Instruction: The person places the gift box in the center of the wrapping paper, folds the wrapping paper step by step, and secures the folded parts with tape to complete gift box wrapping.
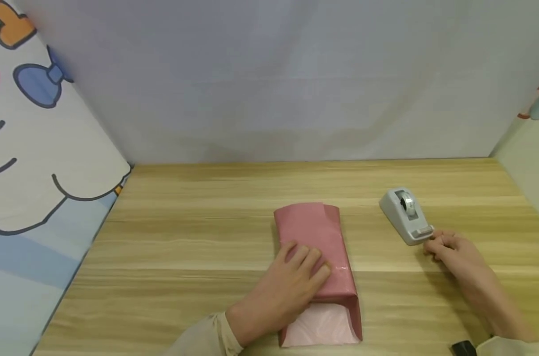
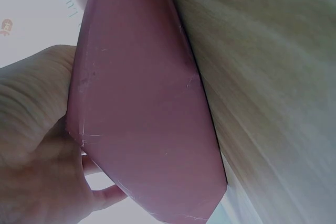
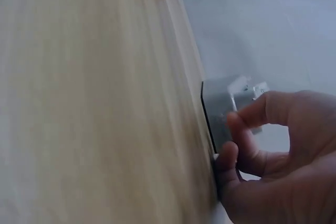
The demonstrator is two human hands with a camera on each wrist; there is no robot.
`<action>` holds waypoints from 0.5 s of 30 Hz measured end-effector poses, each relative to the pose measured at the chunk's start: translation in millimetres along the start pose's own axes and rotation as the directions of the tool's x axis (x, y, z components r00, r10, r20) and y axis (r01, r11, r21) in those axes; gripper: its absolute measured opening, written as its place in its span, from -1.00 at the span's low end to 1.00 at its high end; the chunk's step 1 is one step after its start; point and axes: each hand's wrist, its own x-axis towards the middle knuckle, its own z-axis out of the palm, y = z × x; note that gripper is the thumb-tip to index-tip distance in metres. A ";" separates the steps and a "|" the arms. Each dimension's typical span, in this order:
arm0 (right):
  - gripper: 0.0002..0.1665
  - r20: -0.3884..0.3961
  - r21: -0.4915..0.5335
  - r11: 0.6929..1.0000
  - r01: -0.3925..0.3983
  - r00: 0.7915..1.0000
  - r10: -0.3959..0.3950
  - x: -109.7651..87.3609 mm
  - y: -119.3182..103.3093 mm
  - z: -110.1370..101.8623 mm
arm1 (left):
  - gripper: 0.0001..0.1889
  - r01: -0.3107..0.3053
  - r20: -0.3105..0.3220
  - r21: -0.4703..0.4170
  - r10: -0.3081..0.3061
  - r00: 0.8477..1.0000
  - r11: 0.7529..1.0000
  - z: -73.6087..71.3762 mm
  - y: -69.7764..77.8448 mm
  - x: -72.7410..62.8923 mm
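Note:
A pink paper-wrapped package (image 1: 313, 222) lies lengthwise on the table, its near end an unfolded flap with a paler inside. My left hand (image 1: 287, 287) rests on top of it, fingers spread and slightly bent; the left wrist view shows the package's long pink side (image 2: 142, 93) beside the hand (image 2: 42, 129). To the right, a grey tape dispenser (image 1: 395, 215) holds a roll of clear tape (image 1: 408, 203). My right hand (image 1: 465, 262) is at its cutter end, thumb and fingertips pinching the clear tape's end, which the fingers mostly hide.
The wood-grain table (image 1: 185, 222) meets a pale backdrop (image 1: 273, 89) at its far edge. A cartoon-printed panel (image 1: 42, 163) stands along the left side. A small black object (image 1: 464, 348) shows by the right sleeve.

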 end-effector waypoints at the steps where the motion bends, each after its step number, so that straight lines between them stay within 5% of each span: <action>1: -0.66 0.013 -0.003 1.000 0.009 1.000 -0.009 -0.3 0.8 -1.1 | -0.56 0.000 -0.001 0.000 0.000 1.000 1.000 0.3 -0.1 0.0; 8: -0.66 0.160 -0.066 0.994 0.089 0.984 -0.077 -8.9 3.3 -9.3 | -0.58 0.005 0.001 0.000 -0.005 1.000 1.000 1.7 -0.2 -0.1; 15: -0.52 0.330 -0.117 0.984 0.136 0.940 -0.090 -24.6 -13.8 -10.0 | -0.63 0.001 -0.001 0.010 -0.001 1.000 1.000 1.2 -0.7 1.3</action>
